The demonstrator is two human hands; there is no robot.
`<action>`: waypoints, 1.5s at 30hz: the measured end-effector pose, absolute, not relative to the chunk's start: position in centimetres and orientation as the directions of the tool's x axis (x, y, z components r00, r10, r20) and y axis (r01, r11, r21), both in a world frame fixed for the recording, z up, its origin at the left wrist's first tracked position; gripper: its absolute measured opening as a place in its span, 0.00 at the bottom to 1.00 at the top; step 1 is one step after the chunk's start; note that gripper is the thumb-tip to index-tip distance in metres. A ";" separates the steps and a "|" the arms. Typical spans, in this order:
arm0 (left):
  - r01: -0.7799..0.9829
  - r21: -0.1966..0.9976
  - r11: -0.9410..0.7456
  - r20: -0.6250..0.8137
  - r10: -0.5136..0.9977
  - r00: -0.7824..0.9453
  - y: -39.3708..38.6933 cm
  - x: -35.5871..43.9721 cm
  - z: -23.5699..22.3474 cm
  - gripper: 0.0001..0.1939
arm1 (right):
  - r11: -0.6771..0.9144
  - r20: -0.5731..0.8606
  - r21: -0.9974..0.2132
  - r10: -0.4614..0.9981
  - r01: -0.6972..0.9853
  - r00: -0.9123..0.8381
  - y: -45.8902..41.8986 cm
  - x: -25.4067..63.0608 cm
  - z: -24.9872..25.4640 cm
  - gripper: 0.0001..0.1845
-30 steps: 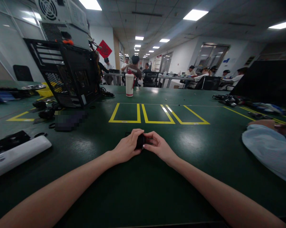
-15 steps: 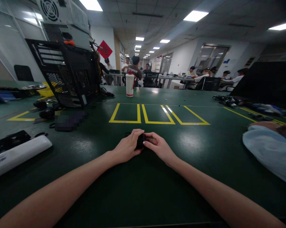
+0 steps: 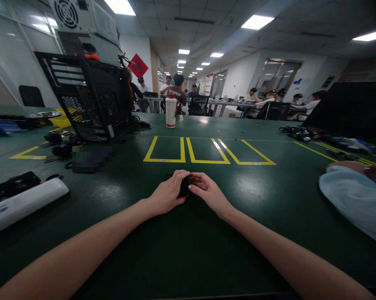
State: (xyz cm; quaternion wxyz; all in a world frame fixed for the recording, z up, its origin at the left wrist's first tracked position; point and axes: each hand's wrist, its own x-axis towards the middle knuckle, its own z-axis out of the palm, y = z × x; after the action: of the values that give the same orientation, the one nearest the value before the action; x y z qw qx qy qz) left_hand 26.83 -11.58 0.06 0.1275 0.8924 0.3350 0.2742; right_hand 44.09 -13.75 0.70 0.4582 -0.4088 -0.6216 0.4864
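The left hand [image 3: 166, 194] stays closed round the black part [image 3: 184, 186] between both hands, while the half-curled right hand's [image 3: 210, 194] thumb sits slightly higher, its hold unclear, suggesting small adjustments.

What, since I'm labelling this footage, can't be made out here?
All in the head view:
Black object: full shape, mostly covered by the left hand.
Right hand: whether it grips, hidden by its own fingers.
White bar: near end, cut off by the left edge.
Dark item: details, pixelated.
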 end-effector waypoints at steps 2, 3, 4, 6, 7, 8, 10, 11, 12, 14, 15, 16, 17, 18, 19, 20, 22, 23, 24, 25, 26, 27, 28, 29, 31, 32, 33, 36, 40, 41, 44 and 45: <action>0.524 0.416 -0.744 0.404 0.667 0.626 -11.6 26.8 0.1 0.35 | 0.177 0.154 -0.982 0.949 0.061 -0.275 -13.9 44.2 0.8 0.16; 0.522 0.416 -0.745 0.405 0.666 0.627 -11.6 26.8 0.2 0.35 | 0.180 0.157 -0.982 0.944 0.055 -0.291 -14.0 44.2 0.8 0.15; 0.520 0.416 -0.746 0.406 0.664 0.628 -11.6 26.8 0.2 0.35 | 0.191 0.168 -0.980 0.939 0.048 -0.300 -14.1 44.2 0.8 0.15; 0.518 0.412 -0.750 0.410 0.660 0.629 -11.7 26.8 0.2 0.34 | 0.217 0.194 -0.975 0.932 0.043 -0.305 -14.3 44.2 0.8 0.15; 0.519 0.409 -0.750 0.412 0.660 0.629 -11.7 26.8 0.2 0.34 | 0.227 0.203 -0.973 0.931 0.044 -0.304 -14.3 44.1 0.8 0.15; 0.520 0.407 -0.751 0.412 0.659 0.629 -11.6 26.8 0.2 0.34 | 0.236 0.211 -0.971 0.930 0.047 -0.301 -14.4 44.1 0.8 0.15; 0.522 0.405 -0.750 0.411 0.660 0.629 -11.6 26.9 0.2 0.34 | 0.253 0.228 -0.966 0.930 0.053 -0.287 -14.3 44.0 0.7 0.12; 0.523 0.404 -0.751 0.413 0.659 0.628 -11.6 26.9 0.1 0.34 | 0.261 0.236 -0.964 0.931 0.055 -0.280 -14.2 44.0 0.6 0.10; 0.523 0.402 -0.752 0.416 0.658 0.627 -11.6 27.0 0.1 0.34 | 0.268 0.243 -0.962 0.931 0.057 -0.271 -14.1 43.9 0.6 0.09; 0.523 0.397 -0.754 0.422 0.656 0.625 -11.5 27.0 0.1 0.34 | 0.272 0.249 -0.960 0.936 0.064 -0.250 -13.9 43.9 0.4 0.10; 0.525 0.395 -0.754 0.423 0.657 0.624 -11.5 27.0 0.1 0.34 | 0.265 0.243 -0.962 0.940 0.066 -0.240 -13.8 43.9 0.4 0.11; 0.526 0.394 -0.754 0.422 0.657 0.625 -11.5 27.0 0.1 0.34 | 0.252 0.229 -0.965 0.944 0.069 -0.236 -13.7 44.0 0.4 0.13; 0.528 0.394 -0.753 0.420 0.658 0.625 -11.5 27.0 0.0 0.34 | 0.235 0.212 -0.969 0.948 0.071 -0.237 -13.7 44.0 0.4 0.14; 0.529 0.394 -0.752 0.418 0.659 0.625 -11.5 27.0 0.0 0.34 | 0.219 0.197 -0.973 0.950 0.071 -0.242 -13.7 44.0 0.4 0.15; 0.529 0.395 -0.752 0.417 0.659 0.626 -11.5 26.9 0.0 0.35 | 0.209 0.186 -0.976 0.949 0.068 -0.253 -13.8 44.1 0.4 0.15; 0.527 0.395 -0.752 0.415 0.658 0.628 -11.5 26.9 0.0 0.35 | 0.206 0.183 -0.977 0.946 0.062 -0.267 -13.8 44.1 0.4 0.15; 0.523 0.397 -0.754 0.417 0.656 0.629 -11.5 26.8 -0.1 0.35 | 0.219 0.198 -0.975 0.940 0.047 -0.279 -14.0 44.2 0.4 0.14; 0.522 0.397 -0.755 0.417 0.655 0.630 -11.5 26.8 -0.1 0.34 | 0.227 0.206 -0.973 0.937 0.042 -0.282 -14.1 44.2 0.5 0.14; 0.521 0.397 -0.755 0.417 0.654 0.630 -11.5 26.8 -0.1 0.34 | 0.231 0.210 -0.972 0.934 0.039 -0.288 -14.2 44.2 0.5 0.15; 0.522 0.399 -0.754 0.417 0.656 0.629 -11.5 26.8 -0.1 0.34 | 0.233 0.212 -0.972 0.932 0.038 -0.293 -14.2 44.1 0.6 0.14; 0.523 0.400 -0.753 0.416 0.658 0.628 -11.5 26.9 -0.1 0.34 | 0.237 0.216 -0.971 0.931 0.037 -0.294 -14.2 44.1 0.6 0.14; 0.525 0.401 -0.751 0.413 0.660 0.628 -11.5 26.9 -0.1 0.34 | 0.244 0.222 -0.969 0.930 0.038 -0.292 -14.3 44.1 0.6 0.12; 0.527 0.402 -0.749 0.412 0.662 0.626 -11.4 26.9 -0.1 0.34 | 0.251 0.230 -0.967 0.930 0.040 -0.288 -14.2 44.1 0.7 0.10; 0.529 0.401 -0.748 0.412 0.663 0.625 -11.4 26.9 -0.1 0.34 | 0.258 0.237 -0.965 0.931 0.043 -0.279 -14.2 44.0 0.7 0.09; 0.532 0.399 -0.747 0.412 0.664 0.624 -11.4 26.9 -0.1 0.34 | 0.264 0.242 -0.963 0.935 0.057 -0.258 -14.1 44.0 0.7 0.08; 0.533 0.398 -0.746 0.412 0.665 0.623 -11.4 26.9 -0.1 0.34 | 0.260 0.237 -0.963 0.939 0.066 -0.249 -14.0 44.0 0.7 0.09; 0.534 0.399 -0.745 0.411 0.666 0.623 -11.4 26.9 0.0 0.34 | 0.250 0.226 -0.965 0.944 0.072 -0.241 -14.0 44.0 0.6 0.11; 0.529 0.403 -0.747 0.408 0.664 0.627 -11.5 26.8 0.0 0.34 | 0.212 0.186 -0.974 0.952 0.082 -0.243 -14.0 44.1 0.5 0.15; 0.521 0.404 -0.752 0.414 0.658 0.629 -11.6 26.9 0.0 0.34 | 0.210 0.191 -0.977 0.940 0.042 -0.282 -14.1 44.2 0.5 0.15; 0.521 0.403 -0.752 0.415 0.658 0.628 -11.6 26.9 0.0 0.34 | 0.215 0.198 -0.976 0.937 0.028 -0.289 -14.1 44.2 0.5 0.15; 0.522 0.398 -0.754 0.419 0.656 0.628 -11.6 26.9 -0.1 0.34 | 0.220 0.210 -0.975 0.933 0.002 -0.291 -14.1 44.1 0.5 0.13; 0.523 0.396 -0.755 0.422 0.656 0.626 -11.5 26.9 -0.1 0.34 | 0.222 0.213 -0.975 0.935 -0.002 -0.283 -14.1 44.1 0.5 0.12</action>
State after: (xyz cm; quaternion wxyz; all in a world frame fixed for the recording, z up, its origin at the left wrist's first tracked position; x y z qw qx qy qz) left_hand 26.95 -11.55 -0.12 0.1183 0.8938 0.3298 0.2798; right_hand 44.08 -14.12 0.51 0.4684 -0.3727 -0.6257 0.5001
